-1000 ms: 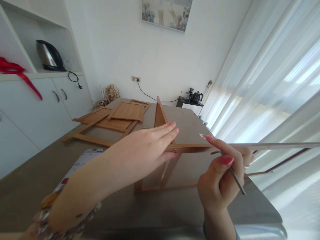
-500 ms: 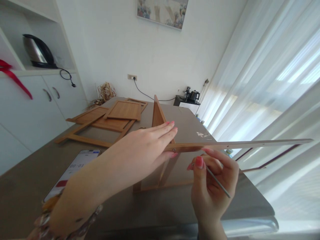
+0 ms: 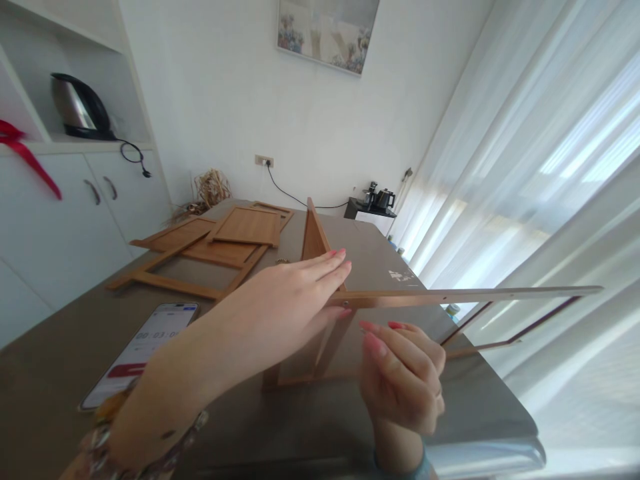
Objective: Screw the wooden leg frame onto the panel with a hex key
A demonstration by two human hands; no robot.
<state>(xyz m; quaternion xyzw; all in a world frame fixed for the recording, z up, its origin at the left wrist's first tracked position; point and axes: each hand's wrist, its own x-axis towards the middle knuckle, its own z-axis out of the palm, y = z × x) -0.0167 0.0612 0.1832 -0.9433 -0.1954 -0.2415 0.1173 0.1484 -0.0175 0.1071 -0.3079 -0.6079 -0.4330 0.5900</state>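
My left hand [image 3: 295, 287] grips a light wooden frame [image 3: 430, 298] where it meets an upright wooden panel [image 3: 314, 237]. Fingers lie over the top, with the thumb underneath. Beside the thumb, a small screw hole [image 3: 346, 303] shows in the frame's edge. The long frame stretches right, beyond the table side. Just below it, my right hand [image 3: 403, 377] is closed in a pinch, its fingertips pointing toward the hole but apart from it. The thin metal hex key seen in that hand a moment ago is now hidden by the fingers.
On the brown table [image 3: 240, 427], a phone with a running timer [image 3: 145, 347] lies left of my forearm. Several wooden panels and frames [image 3: 245, 225] are piled at the far left. A kettle [image 3: 80, 107] stands on a shelf; white curtains [image 3: 525, 167] hang at right.
My right hand has moved left and turned over, closer to the screw hole, so the hex key no longer shows. The left hand keeps its hold; the frame's right end sits slightly lower.
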